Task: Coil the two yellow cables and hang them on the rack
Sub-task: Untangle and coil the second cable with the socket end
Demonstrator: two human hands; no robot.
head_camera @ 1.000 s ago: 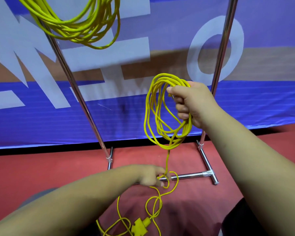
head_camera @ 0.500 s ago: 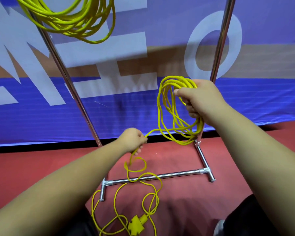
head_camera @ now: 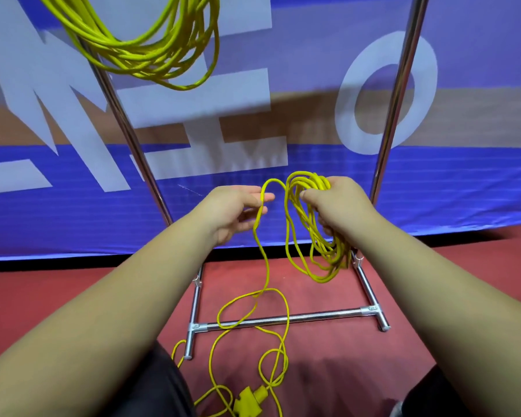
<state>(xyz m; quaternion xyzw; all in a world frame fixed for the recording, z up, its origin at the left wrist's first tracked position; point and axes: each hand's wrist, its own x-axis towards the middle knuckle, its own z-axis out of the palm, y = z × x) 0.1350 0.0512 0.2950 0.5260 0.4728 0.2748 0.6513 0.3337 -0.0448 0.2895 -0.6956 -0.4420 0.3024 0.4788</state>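
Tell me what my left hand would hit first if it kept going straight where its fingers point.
The left hand points toward the coiled yellow cable bunched in the right hand, and would likely meet that coil first, though depth is unclear.

A large printed banner point(head_camera: 463, 188) fills the background like a wall. Its top band is pale lilac, the middle band is tan brown, and the bottom band is deep blue with fine horizontal lines. Big white block letters run across it, including a round letter O point(head_camera: 345, 115) on the right. A black strip point(head_camera: 73, 261) edges the banner's foot. Below it lies a smooth red floor point(head_camera: 73, 293), evenly lit, with a soft dark shadow point(head_camera: 328, 377) near the bottom centre.
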